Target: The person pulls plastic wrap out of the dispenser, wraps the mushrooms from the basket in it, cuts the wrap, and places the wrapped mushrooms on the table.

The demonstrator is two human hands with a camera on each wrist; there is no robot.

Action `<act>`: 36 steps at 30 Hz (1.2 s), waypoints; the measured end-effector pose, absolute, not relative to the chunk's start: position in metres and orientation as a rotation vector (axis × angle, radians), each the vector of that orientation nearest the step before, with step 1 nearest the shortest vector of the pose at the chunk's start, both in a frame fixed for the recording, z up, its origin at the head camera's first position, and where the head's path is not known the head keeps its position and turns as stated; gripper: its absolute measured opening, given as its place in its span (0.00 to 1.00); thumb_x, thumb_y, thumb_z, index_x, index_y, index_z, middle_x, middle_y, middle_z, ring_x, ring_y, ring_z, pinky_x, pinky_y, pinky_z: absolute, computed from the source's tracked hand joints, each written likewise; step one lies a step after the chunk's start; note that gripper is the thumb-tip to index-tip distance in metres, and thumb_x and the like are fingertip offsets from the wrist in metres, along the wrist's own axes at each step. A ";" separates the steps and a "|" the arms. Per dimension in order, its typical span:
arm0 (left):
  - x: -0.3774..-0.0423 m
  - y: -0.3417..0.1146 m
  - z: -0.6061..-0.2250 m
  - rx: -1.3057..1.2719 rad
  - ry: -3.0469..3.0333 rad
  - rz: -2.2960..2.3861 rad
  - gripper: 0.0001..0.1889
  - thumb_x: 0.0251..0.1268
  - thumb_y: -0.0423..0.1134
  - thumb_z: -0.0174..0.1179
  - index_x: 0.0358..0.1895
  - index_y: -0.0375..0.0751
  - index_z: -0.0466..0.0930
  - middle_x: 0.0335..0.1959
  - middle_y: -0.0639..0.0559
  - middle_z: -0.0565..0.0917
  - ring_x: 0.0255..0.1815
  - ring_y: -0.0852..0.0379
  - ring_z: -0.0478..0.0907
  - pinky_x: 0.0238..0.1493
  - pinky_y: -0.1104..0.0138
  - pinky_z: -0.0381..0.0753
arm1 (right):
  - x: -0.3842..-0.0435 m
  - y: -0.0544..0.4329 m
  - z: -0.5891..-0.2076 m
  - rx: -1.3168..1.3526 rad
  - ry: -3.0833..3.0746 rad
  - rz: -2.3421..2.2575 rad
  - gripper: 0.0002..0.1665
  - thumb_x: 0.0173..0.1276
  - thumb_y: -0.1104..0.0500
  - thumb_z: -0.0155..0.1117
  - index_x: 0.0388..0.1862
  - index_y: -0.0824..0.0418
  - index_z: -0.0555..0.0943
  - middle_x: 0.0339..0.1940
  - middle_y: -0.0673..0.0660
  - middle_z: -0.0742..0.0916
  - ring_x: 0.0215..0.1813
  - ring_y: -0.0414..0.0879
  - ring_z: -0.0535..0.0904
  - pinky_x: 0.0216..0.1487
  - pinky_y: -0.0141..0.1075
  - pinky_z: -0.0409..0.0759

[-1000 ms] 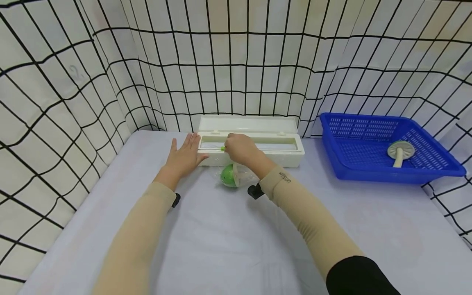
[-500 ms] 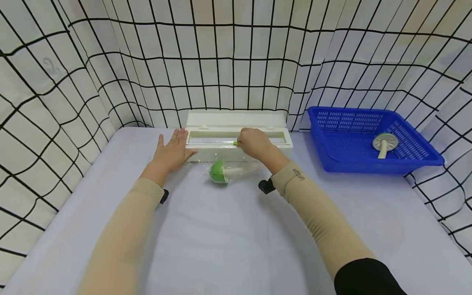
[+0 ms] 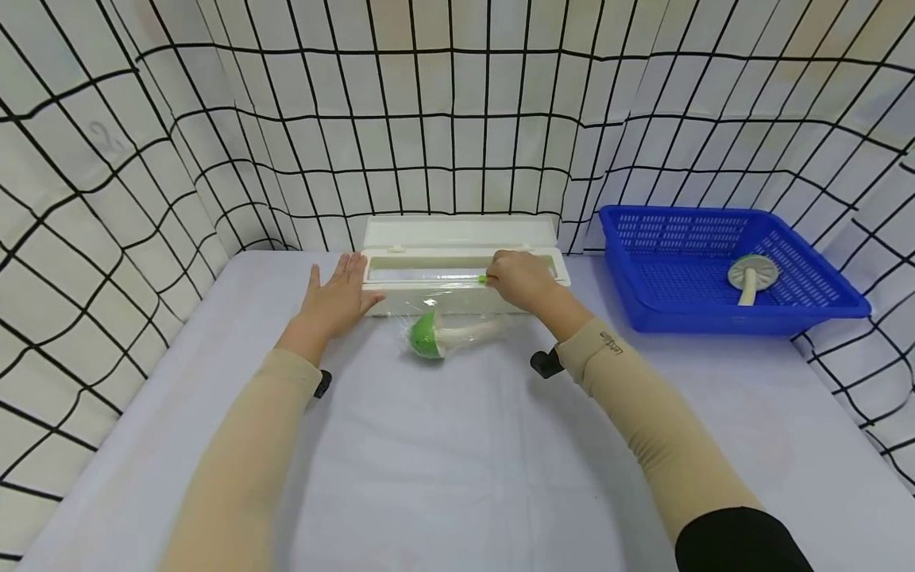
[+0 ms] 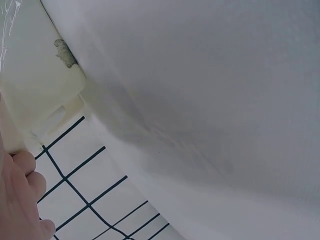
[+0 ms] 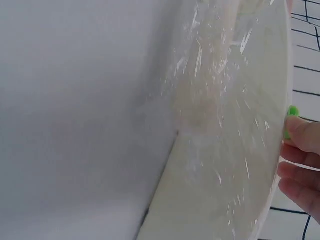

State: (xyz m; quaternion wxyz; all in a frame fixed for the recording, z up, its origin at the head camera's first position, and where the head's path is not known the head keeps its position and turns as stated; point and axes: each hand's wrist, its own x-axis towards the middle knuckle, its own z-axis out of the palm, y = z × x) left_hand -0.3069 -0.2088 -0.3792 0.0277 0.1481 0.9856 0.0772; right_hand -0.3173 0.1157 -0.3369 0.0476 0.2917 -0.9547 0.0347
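Observation:
A white cling film dispenser (image 3: 436, 299) stands on the table with its lid raised at the back. My left hand (image 3: 334, 300) rests on its left end, fingers extended and thumb at the front face. At the dispenser's front top edge, my right hand (image 3: 522, 280) pinches a small green slide cutter (image 3: 482, 279), also seen in the right wrist view as a green tab (image 5: 292, 111) between thumb and fingers. Clear film (image 5: 245, 145) drapes down the front. Before it lies a toy mushroom with a green cap (image 3: 425, 335) and pale stem (image 3: 472, 330), covered by the film.
On the right, a blue plastic basket (image 3: 715, 322) holds another mushroom (image 3: 753, 273), gills up. Black wire mesh (image 3: 457, 119) encloses the back and sides. A white cloth (image 3: 457, 461) covers the table.
My right hand has slid the green cutter rightward along the dispenser's edge, uncovering the mushroom's stem to view. My left hand has stayed on the left end. The head view has shifted slightly.

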 end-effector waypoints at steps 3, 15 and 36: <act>-0.308 -0.207 -0.382 0.459 3.044 0.266 0.43 0.84 0.60 0.38 0.82 0.29 0.33 0.83 0.35 0.38 0.83 0.42 0.31 0.74 0.38 0.20 | -0.317 0.134 -0.340 0.816 -2.916 0.077 0.09 0.76 0.60 0.65 0.43 0.63 0.89 0.42 0.58 0.86 0.45 0.53 0.85 0.45 0.45 0.83; -0.306 -0.211 -0.384 0.433 3.050 0.294 0.44 0.83 0.61 0.37 0.82 0.29 0.34 0.83 0.35 0.37 0.83 0.42 0.31 0.74 0.38 0.21 | -0.311 0.157 -0.356 0.775 -2.762 0.125 0.09 0.73 0.61 0.69 0.44 0.64 0.90 0.41 0.59 0.87 0.41 0.53 0.86 0.39 0.43 0.85; -0.308 -0.211 -0.384 0.446 3.050 0.268 0.44 0.83 0.61 0.37 0.82 0.30 0.34 0.83 0.35 0.38 0.83 0.40 0.32 0.74 0.37 0.21 | -0.311 0.193 -0.339 0.722 -2.915 0.061 0.10 0.75 0.63 0.65 0.48 0.67 0.88 0.43 0.62 0.87 0.46 0.57 0.85 0.46 0.49 0.84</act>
